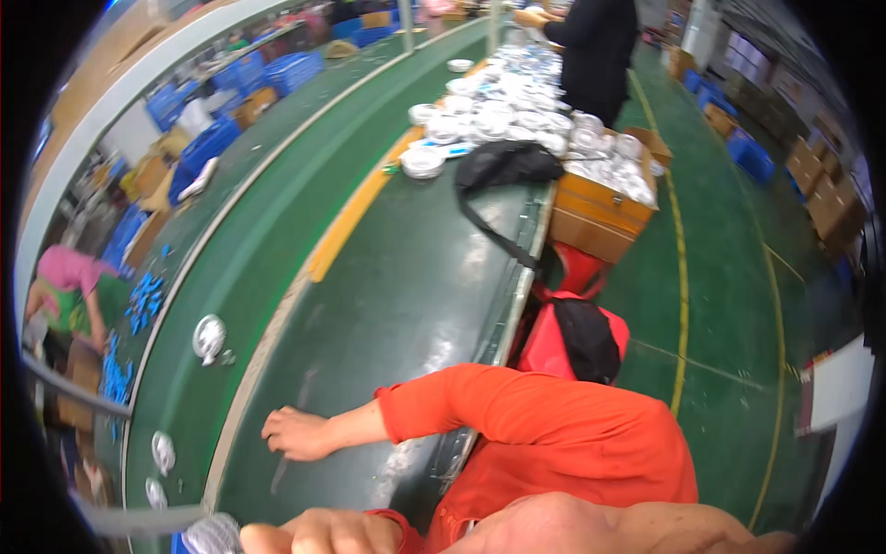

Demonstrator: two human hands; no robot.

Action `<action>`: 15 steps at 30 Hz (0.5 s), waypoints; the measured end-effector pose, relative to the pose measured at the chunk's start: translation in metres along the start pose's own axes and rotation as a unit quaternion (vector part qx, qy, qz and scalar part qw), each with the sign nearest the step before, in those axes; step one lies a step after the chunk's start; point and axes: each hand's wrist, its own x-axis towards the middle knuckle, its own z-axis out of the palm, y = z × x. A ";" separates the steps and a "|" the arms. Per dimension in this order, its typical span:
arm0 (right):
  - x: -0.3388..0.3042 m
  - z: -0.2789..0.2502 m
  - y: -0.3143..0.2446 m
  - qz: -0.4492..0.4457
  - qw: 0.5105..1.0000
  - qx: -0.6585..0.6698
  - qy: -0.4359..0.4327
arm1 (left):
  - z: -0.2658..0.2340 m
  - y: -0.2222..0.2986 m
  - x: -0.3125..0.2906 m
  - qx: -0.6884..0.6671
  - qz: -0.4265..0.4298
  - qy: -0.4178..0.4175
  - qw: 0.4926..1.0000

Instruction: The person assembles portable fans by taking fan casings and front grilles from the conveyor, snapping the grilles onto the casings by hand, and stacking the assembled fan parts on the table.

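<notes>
My right arm, in a red-orange sleeve, reaches left across the dark work surface point(388, 286). At its end my right hand point(300, 434) is low over the surface by the pale dividing edge, fingers apart and slightly bent, with nothing visible in it. Cut off by the lower edge, my left hand point(328, 533) has its fingers curled. A round silvery-white ribbed item point(212, 534) touches its fingertips and appears held there; the grip is partly hidden. Beyond the edge, several round white items point(209, 339) lie spread along the green belt point(189, 397).
A black bag point(508, 166) and many round white pieces point(489, 115) lie farther up the surface. To the right stand a full cardboard box point(600, 212) and a red seat point(563, 337). A dark-clothed person point(598, 55) stands behind; a person in pink point(74, 277) bends at left.
</notes>
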 end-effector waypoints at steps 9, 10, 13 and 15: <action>-0.002 -0.017 0.005 0.013 0.999 -0.022 -0.020 | 0.001 -0.001 0.001 0.032 0.220 -0.065 0.973; 0.006 -0.013 -0.006 0.009 0.999 -0.010 -0.030 | 0.018 0.015 -0.005 0.055 0.231 -0.051 0.970; 0.010 -0.011 -0.010 0.001 1.000 -0.011 -0.027 | 0.028 0.038 -0.004 0.051 0.205 -0.093 0.973; 0.008 -0.011 -0.010 0.006 0.999 -0.011 -0.031 | 0.028 0.045 0.001 0.044 0.170 -0.146 0.974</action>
